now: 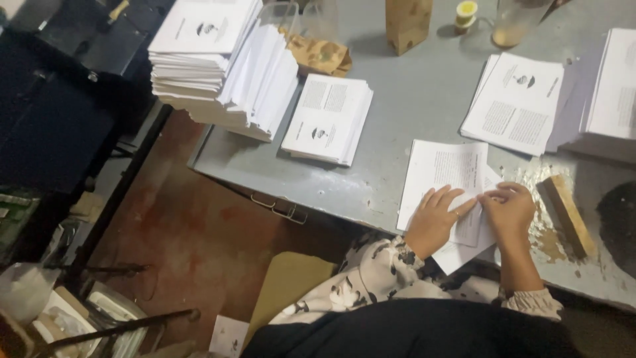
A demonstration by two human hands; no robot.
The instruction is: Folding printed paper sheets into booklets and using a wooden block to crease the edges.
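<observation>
Both hands (474, 219) apparently atop printed sheet (445, 174).

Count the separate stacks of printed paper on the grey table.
4: tall stack far left, small stack beside it, flat stack right, edge stack cut off; more may be hidden.

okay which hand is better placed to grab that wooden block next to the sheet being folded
Probably the right hand. It rests on the printed sheet just beside the wooden block, which lies to its right on the grey table. The left hand would have to cross over it.
</observation>
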